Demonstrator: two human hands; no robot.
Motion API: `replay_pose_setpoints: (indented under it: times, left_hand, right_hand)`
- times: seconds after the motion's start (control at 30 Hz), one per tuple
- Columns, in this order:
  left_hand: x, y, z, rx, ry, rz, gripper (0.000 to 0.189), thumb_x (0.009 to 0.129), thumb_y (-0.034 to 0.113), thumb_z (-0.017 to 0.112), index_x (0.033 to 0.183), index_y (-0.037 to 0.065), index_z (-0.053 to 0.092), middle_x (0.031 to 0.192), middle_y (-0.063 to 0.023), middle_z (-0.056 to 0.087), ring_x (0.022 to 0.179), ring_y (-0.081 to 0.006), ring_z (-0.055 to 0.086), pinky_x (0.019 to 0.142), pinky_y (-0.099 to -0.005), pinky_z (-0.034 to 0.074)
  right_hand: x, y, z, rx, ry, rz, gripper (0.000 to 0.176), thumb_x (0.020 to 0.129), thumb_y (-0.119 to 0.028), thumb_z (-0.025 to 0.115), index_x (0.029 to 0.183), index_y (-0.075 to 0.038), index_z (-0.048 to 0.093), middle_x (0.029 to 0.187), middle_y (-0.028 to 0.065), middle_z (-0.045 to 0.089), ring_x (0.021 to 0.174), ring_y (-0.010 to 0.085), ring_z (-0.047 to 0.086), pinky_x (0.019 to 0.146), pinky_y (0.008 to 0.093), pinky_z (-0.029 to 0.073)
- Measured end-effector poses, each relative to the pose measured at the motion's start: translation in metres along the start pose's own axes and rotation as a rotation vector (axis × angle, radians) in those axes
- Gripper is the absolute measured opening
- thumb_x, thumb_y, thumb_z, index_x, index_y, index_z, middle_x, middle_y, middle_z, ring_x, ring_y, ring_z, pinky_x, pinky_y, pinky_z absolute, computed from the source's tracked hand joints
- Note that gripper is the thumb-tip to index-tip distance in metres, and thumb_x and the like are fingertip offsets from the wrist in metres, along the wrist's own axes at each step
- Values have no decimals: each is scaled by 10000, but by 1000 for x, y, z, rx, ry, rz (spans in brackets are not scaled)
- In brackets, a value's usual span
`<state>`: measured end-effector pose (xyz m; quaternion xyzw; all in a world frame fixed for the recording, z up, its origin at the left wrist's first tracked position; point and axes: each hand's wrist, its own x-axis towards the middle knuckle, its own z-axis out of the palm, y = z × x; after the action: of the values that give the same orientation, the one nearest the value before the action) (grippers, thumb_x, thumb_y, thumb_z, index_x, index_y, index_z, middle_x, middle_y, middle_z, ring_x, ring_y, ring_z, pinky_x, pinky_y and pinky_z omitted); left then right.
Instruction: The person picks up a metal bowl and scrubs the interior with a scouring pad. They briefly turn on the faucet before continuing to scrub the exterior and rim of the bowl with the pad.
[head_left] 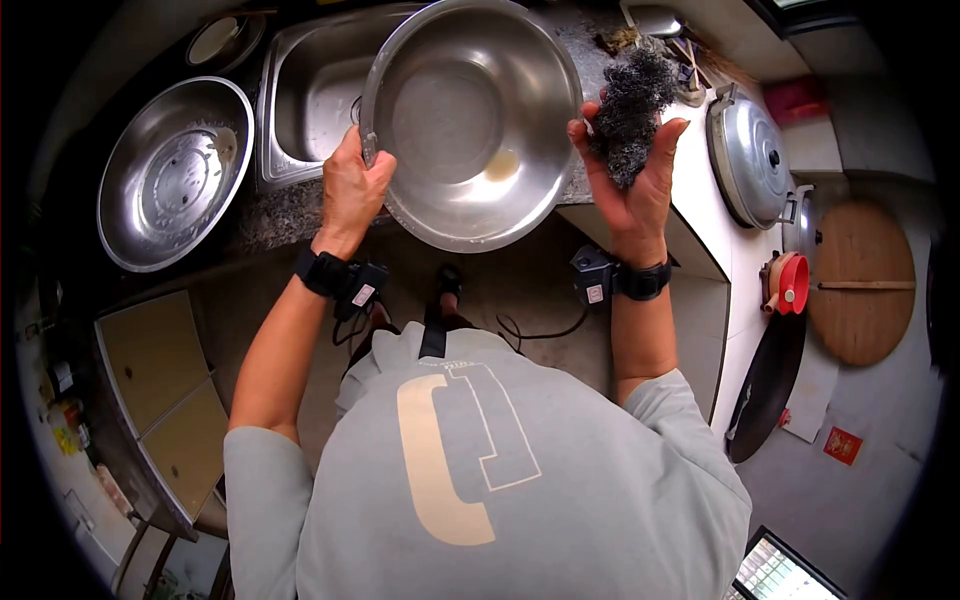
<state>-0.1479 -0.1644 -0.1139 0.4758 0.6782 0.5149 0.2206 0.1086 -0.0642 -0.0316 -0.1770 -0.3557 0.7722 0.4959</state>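
Observation:
A large stainless steel basin [445, 110] is tilted toward me in front of the sink, its inside showing a small brownish puddle near the lower right. Gripping its left rim is my left hand [352, 185], thumb on the near side. My right hand [635, 200] is raised to the right of the basin, palm up, with a dark clump of steel wool [632, 115] held between thumb and fingers. The steel wool is apart from the basin.
Behind the basin lies a steel sink [330, 100]. A second metal basin [175, 175] rests on the counter at left, with a smaller bowl [222, 40] beyond. At right stand a lidded aluminium pot [748, 160], a red-rimmed item [792, 284], a black pan [765, 390] and a round wooden board [862, 320].

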Motion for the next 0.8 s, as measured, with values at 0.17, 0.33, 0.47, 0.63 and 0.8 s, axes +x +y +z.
replay_pose_setpoints:
  times: [0.17,0.33,0.47,0.63,0.8]
  left_hand:
    - [2,3,1,24,11,5,89,776,37,531,841,-18,507,601,-106,508,524,-132,460,531,-293,431]
    - [7,13,0,28,35,30,63,779,26,527,811,-11,488,566,-94,460,505,-122,429,498,-292,410]
    - [13,14,-4,71,24,-32,55,780,26,522,795,-10,482,550,-93,451,498,-127,427,495,-301,409]
    - [16,19,0,67,55,-19,57,778,25,508,785,-17,471,562,-124,488,485,-178,465,498,-333,420]
    - [20,20,3,141,88,8,71,770,8,495,824,-39,499,581,-160,526,487,-238,514,514,-359,438]
  right_hand:
    - [-2,9,-6,-12,-3,25,596,856,-569,529,1198,-83,490,1004,143,644,899,240,641,846,375,512]
    - [-3,13,-7,16,17,34,630,853,-575,529,1232,-78,451,1033,147,628,895,242,638,822,361,521]
    - [5,34,-21,-240,122,43,573,866,-468,598,1247,-69,442,1024,109,609,865,198,631,728,314,520]
    - [-7,117,-51,-1060,-30,170,610,846,-440,653,1258,-41,445,1139,153,547,1000,243,575,834,332,469]
    - [-46,149,-18,-1284,-513,42,567,943,-485,414,1323,-67,447,1466,108,322,1286,297,388,1043,472,267]
